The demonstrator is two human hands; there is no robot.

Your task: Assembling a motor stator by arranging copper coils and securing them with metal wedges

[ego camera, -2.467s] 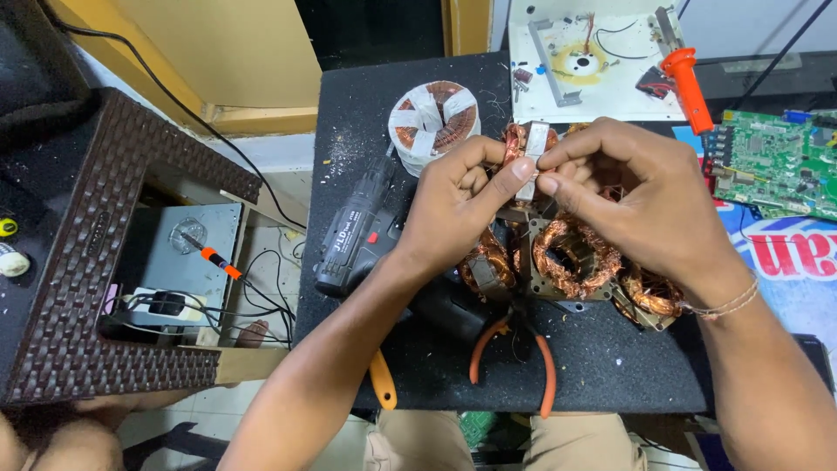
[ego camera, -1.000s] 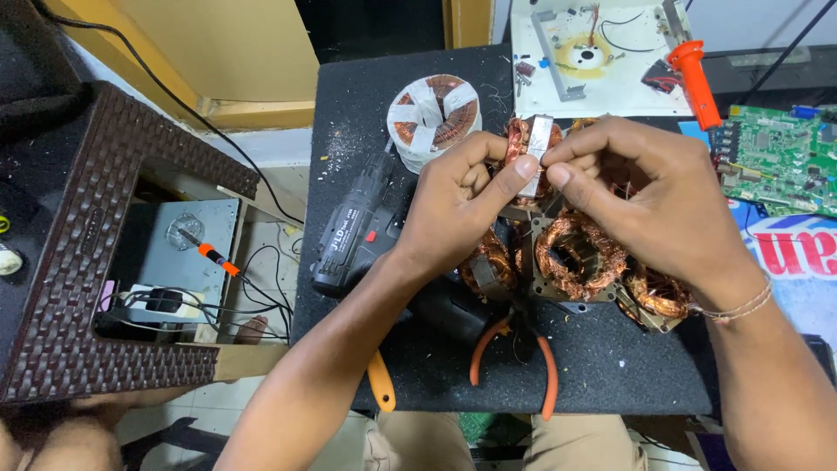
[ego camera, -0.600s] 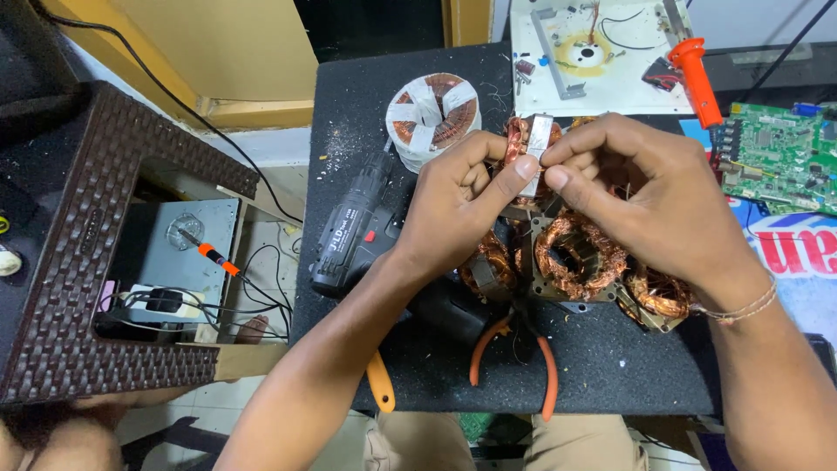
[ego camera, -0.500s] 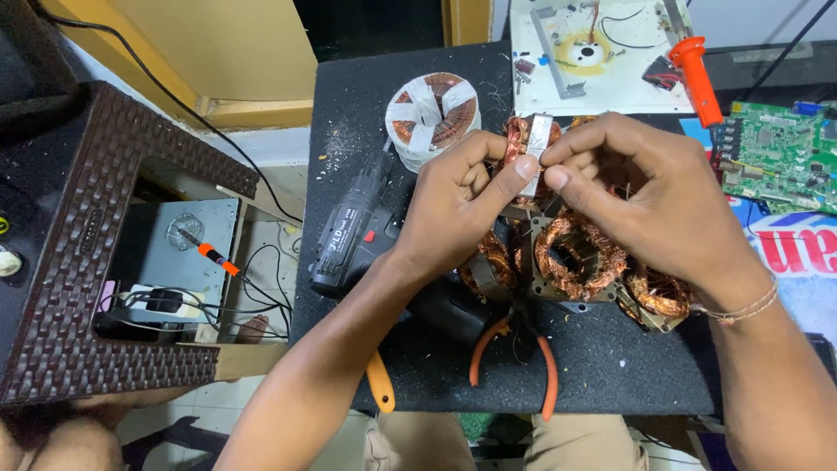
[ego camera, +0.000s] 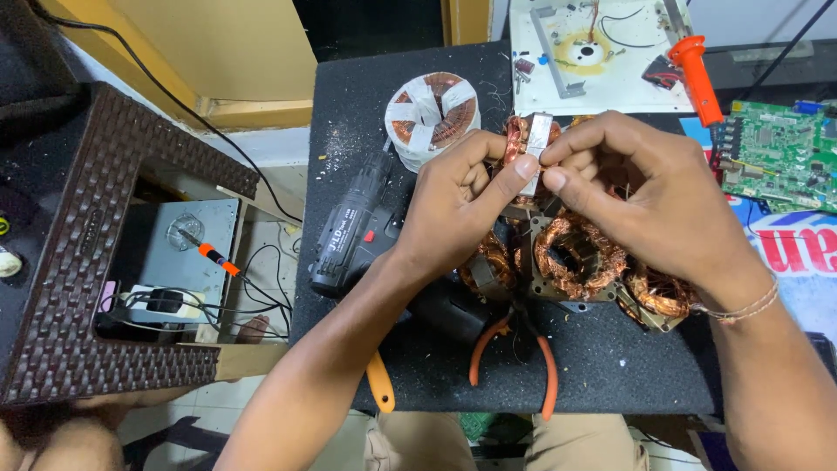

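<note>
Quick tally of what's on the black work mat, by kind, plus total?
Copper-wound motor coils, loose on mat: 3 visible
Coil held by left hand and right hand: 1
Taped winding spool: 1
Cordless drill: 1
Orange-handled pliers: 1
Yellow-handled tool at edge: 1
Total: 8

Bare copper wire, glossy and reddish, is wound on the stator coils [ego camera: 571, 257] set in dull grey metal frames. A smooth pale strip [ego camera: 536, 144], likely paper or plastic, is pinched over one winding. The black tabletop [ego camera: 418, 366] looks matt and gritty. Matt black plastic is seen on the cordless drill [ego camera: 349, 231], glossy orange plastic on the plier handles [ego camera: 547, 375].
</note>
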